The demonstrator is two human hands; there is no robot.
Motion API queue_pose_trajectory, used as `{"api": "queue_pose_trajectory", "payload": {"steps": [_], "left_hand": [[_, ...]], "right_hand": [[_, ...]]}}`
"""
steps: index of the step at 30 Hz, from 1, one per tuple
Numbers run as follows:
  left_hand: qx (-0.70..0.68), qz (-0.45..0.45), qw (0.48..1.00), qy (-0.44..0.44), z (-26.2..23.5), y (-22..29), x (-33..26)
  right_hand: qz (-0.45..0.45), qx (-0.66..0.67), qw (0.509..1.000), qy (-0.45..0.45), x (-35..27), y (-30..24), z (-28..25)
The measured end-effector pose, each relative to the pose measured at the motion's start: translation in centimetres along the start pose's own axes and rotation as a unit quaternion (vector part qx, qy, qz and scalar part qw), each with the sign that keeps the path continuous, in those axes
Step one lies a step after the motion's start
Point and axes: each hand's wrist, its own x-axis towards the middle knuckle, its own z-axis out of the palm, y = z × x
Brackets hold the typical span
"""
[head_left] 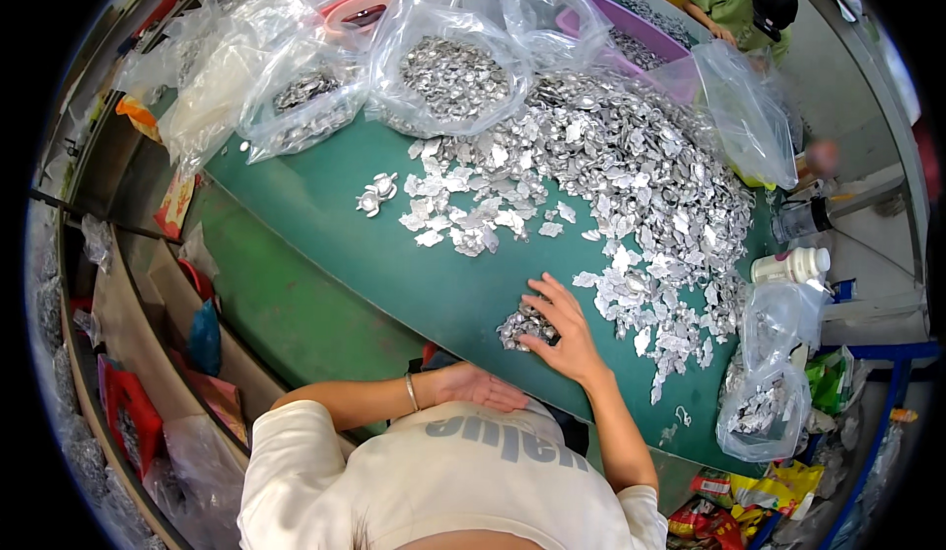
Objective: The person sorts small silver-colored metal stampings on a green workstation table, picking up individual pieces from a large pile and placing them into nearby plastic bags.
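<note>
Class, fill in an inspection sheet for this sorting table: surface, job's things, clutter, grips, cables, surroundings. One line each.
Surface: green table top, bare toward the near left edge.
Job's things: big heap of silver metal pieces across the far right; a small gathered pile at the near edge.
Clutter: clear plastic bags of the same pieces at the far side, a purple tub, a white bottle, another bag at the right edge.
Grips: right hand flat, fingers spread on the small pile; left hand open at the table edge, holding nothing.
Cables: nothing seen.
Surroundings: shelves with packets on the left; another person at the far end.
</note>
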Motion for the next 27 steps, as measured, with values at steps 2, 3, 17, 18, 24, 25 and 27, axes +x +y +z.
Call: {"api": "queue_pose_trajectory", "payload": {"steps": [2, 3, 17, 18, 24, 25, 27], "left_hand": [[0.131, 0.011, 0.991, 0.038, 0.1, -0.2, -0.3], [0.237, 0.033, 0.969, 0.059, 0.8, -0.1, -1.2], [0.769, 0.408, 0.314, 0.379, 8.3, 4.4, -3.3], [0.767, 0.416, 0.317, 0.372, 8.2, 4.4, -3.2], [0.713, 0.469, 0.377, 0.361, 8.5, 5.9, -3.4], [0.685, 0.489, 0.402, 0.361, 8.7, 6.6, -3.5], [0.628, 0.524, 0.452, 0.356, 9.2, 8.8, -3.8]], "right_hand": [[0.0, -0.022, 1.0, -0.003, 0.1, -0.5, -0.2], [-0.008, -0.049, 0.999, -0.018, 0.1, -0.7, -0.3], [0.01, -0.075, 0.997, -0.004, -0.9, -1.0, 0.4], [0.011, -0.074, 0.997, -0.004, -1.1, -1.0, 0.4], [0.004, -0.068, 0.998, 0.004, -0.9, -0.8, 0.6], [0.002, -0.069, 0.998, 0.007, -0.9, -0.8, 0.6], [0.002, -0.072, 0.997, 0.007, -1.0, -0.6, 0.7]]}}
